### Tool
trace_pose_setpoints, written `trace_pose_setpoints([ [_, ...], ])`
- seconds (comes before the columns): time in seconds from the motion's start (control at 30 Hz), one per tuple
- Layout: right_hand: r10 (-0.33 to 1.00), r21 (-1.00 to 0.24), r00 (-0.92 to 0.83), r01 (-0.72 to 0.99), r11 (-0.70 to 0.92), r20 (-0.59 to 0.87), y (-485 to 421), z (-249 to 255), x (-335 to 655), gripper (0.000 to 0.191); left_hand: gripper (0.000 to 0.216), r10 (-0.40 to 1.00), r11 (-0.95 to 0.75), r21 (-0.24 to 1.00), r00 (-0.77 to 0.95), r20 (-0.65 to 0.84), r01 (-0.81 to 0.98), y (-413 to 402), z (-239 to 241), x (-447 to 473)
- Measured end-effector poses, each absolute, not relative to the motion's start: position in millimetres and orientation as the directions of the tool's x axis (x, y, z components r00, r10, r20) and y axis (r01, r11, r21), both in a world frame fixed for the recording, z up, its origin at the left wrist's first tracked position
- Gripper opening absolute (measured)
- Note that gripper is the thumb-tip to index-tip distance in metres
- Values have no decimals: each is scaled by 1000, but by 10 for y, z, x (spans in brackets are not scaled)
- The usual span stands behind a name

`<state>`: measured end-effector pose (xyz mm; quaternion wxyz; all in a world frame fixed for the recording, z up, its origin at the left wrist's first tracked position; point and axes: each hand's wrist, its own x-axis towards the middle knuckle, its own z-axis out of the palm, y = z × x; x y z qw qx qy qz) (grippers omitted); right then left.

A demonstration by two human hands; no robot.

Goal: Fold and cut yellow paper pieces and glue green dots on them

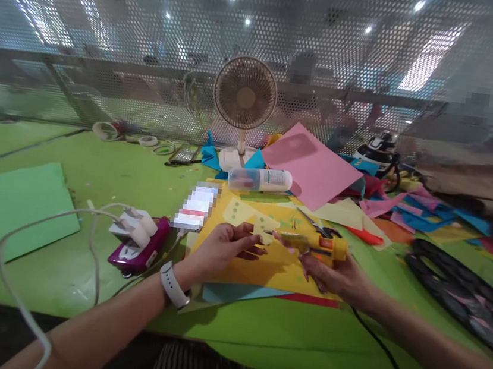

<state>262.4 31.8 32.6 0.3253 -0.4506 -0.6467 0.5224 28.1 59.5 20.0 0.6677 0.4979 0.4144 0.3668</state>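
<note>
My right hand (pixel 329 275) is wrapped around the handle of a yellow hot glue gun (pixel 311 243), whose nozzle points left; a small red light shows on its side. My left hand (pixel 230 247), a white watch on its wrist, is pinched at the edge of a small piece of pale yellow paper (pixel 263 227) with green marks. The nozzle tip is close to that piece; contact cannot be made out. Under both hands lies yellow paper (pixel 236 270). Another pale piece with green marks (pixel 235 210) is just beyond my left hand. Scissors (pixel 308 217) lie partly hidden behind the glue gun.
Left of my hands are a lit phone (pixel 197 207) and a purple power adapter (pixel 137 249) with white plugs and cables. Behind stand a bottle (pixel 260 179), a fan (pixel 245 94) and pink paper (pixel 312 162). A black tray (pixel 462 295) lies right, green paper (pixel 13 216) left.
</note>
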Motion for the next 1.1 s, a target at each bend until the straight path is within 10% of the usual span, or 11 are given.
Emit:
trace_pose_setpoints([
  [1.1, 929, -934, -365, 310, 177, 54, 277, 283, 2588, 20, 22, 900, 233, 967, 398, -176, -100, 561, 254, 281],
])
